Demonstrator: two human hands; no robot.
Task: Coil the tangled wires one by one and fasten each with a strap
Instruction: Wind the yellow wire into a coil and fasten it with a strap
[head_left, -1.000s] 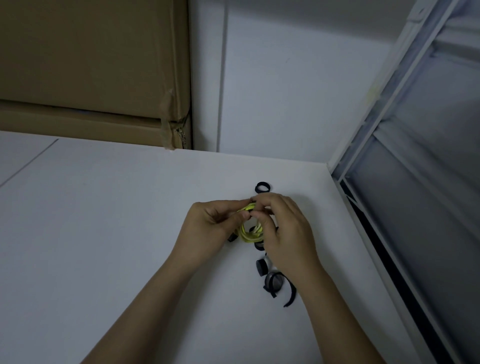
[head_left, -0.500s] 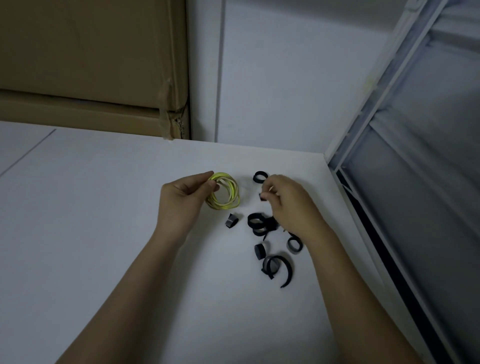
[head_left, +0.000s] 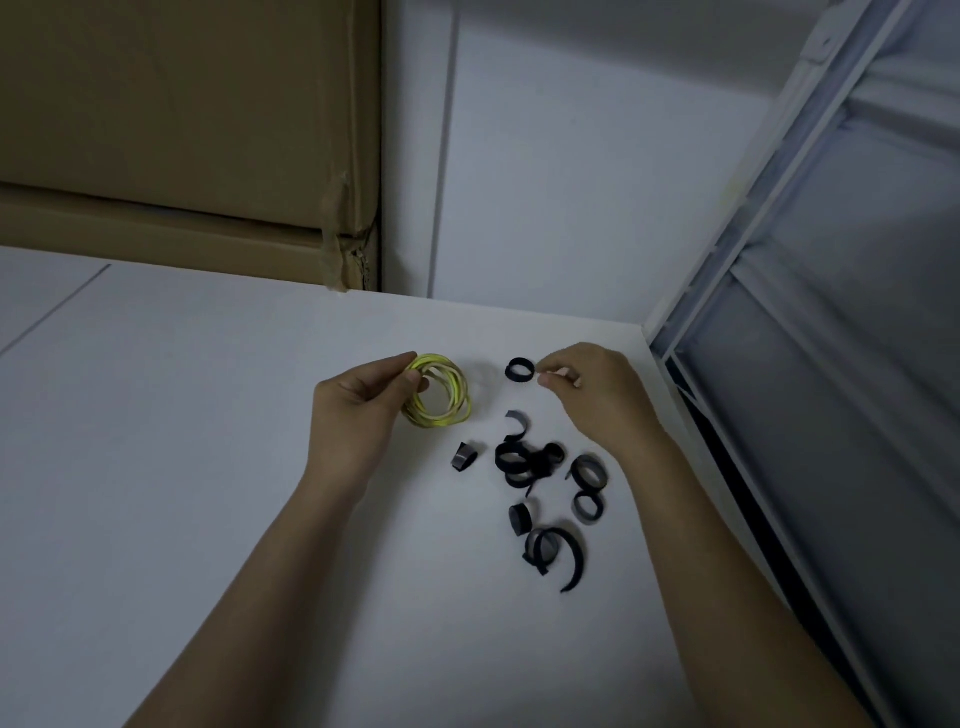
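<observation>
One springy, light yellow wire coil (head_left: 439, 397) at frame centre was pinched at its upper-left rim by the left hand (head_left: 361, 410), best held there, while the right hand (head_left: 592, 395) pinched a limp black strap loop (head_left: 520, 370).

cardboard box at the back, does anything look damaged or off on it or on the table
Yes. The cardboard box has a crushed, torn lower right corner where its brown tape is wrinkled and peeling. On the table the black straps lie in a loose jumble, some curled open, which fits the job.
</observation>
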